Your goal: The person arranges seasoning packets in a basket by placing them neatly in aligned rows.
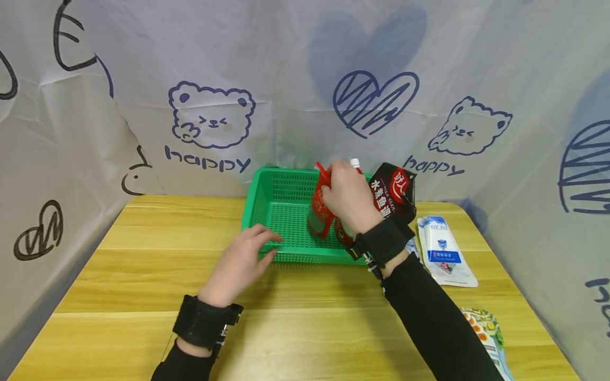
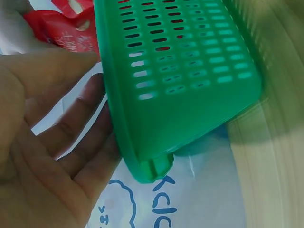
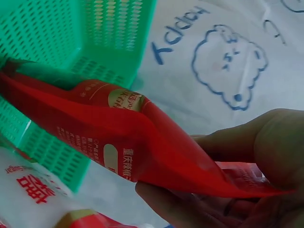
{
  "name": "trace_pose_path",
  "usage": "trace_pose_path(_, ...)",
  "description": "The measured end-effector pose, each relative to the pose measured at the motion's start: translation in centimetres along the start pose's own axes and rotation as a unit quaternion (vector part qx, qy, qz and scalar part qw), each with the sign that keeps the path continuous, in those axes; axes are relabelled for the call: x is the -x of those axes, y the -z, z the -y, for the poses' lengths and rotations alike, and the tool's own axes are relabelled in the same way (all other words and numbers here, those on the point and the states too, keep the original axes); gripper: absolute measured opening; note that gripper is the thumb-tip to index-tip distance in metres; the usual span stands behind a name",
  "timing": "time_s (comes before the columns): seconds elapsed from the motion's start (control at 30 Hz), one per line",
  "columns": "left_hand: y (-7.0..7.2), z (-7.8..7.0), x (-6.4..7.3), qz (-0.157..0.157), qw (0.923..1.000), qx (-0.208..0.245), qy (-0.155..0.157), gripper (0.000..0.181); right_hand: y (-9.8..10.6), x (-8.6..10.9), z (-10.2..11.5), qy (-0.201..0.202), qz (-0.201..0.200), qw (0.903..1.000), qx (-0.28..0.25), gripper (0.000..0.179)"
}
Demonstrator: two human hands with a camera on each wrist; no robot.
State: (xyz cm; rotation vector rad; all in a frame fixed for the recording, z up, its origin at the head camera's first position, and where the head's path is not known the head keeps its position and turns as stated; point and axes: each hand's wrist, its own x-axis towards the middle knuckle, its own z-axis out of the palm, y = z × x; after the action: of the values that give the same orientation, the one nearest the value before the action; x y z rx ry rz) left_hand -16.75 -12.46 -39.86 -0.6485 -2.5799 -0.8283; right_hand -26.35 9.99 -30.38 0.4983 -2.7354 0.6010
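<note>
Over the green basket (image 1: 250, 211), as I see it from the head view, the right grip (image 1: 351, 194) pinches the upper part of a red chilli pouch (image 1: 319, 211). The pouch hangs just left of and below that grip, inside the basket walls; whether its lower end touches the basket floor I cannot tell. Just beyond the same grip a white cap (image 1: 355, 163) pokes up, and just right of it leans a black boiled-fish seasoning pack (image 1: 400, 193). Farther right of it, a white-and-blue packet (image 1: 443, 254) lies flat on the wooden bench (image 1: 295, 317), and a colourful packet (image 1: 483, 330) lies nearer the person. The left grip (image 1: 240, 259) is at the basket's near left corner, unclenched, thumb and forefinger parted.

From the left wrist, the loosely stretched fingers of that grip come right up to the basket rim, with the slotted wall just past the fingertips. Whether they press on it I cannot tell. Some of the red pouch shows beyond the thumb.

From the right wrist, thumb and fingers are closed about one end of the pouch, which slants away from the grip toward the basket. Past the fingers lies a white-and-red package (image 3: 33, 185), cut off by the picture's edge.
</note>
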Motion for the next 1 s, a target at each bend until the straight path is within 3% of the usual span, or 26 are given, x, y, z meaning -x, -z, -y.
trace_pose_path(0.47, -0.5, 0.0, 0.1, 0.012, 0.9998, -0.009, 0.010, 0.020, -1.5, -2.0, -1.2, -0.055, 0.064, 0.9952, 0.050, 0.024)
trace_pose_path(0.73, -0.5, -0.2, 0.1, 0.019, 0.9997, -0.004, 0.018, 0.020, -1.8, -2.8, -1.7, -0.101, 0.066, 0.9913, 0.052, 0.038)
trace_pose_path(1.0, -0.4, -0.2, 0.1, 0.018, 0.9996, -0.002, 0.023, 0.022, -2.0, -2.9, -1.7, -0.097, 0.081, 0.9908, 0.049, 0.037)
